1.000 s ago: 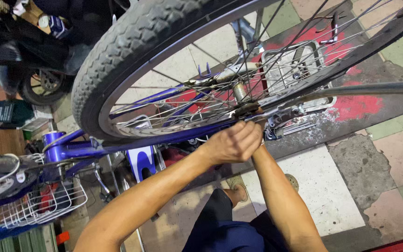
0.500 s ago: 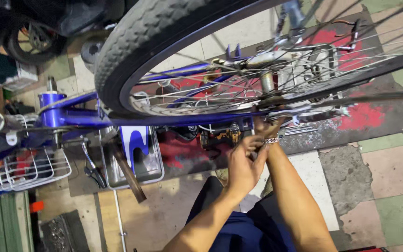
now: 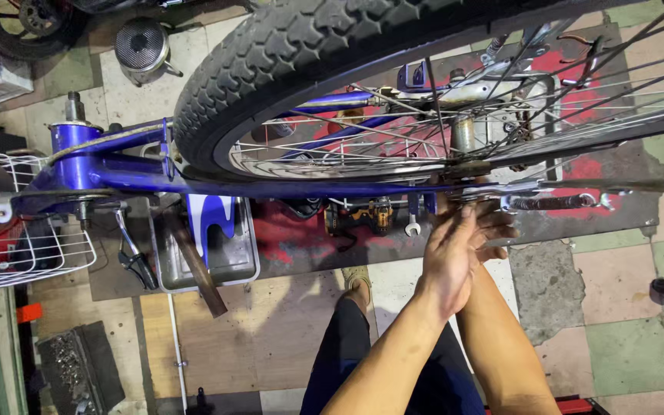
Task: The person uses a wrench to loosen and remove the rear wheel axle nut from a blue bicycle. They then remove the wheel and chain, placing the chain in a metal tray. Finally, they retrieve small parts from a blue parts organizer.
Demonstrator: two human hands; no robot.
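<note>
A blue bicycle frame (image 3: 194,180) lies across the view with its big black tyre (image 3: 270,61) and spoked wheel close to me. My left hand (image 3: 451,257) reaches up to the wheel's axle (image 3: 466,190), fingers stretched out and flat, touching the frame just under it. My right hand (image 3: 499,230) sits right behind the left hand, mostly hidden, with only curled fingertips showing beside a chromed bracket (image 3: 555,201). A small spanner (image 3: 413,227) hangs just left of my hands.
A cordless drill (image 3: 359,219) lies on the red floor mat. A metal tray (image 3: 217,265) sits below the frame, and a wire basket (image 3: 24,257) is at the left. A box of small parts (image 3: 78,369) and a motorbike wheel (image 3: 17,23) stand further off.
The view has shifted, so the bicycle appears further right. My hands were closed together at the axle; now the left hand's fingers are stretched flat.
</note>
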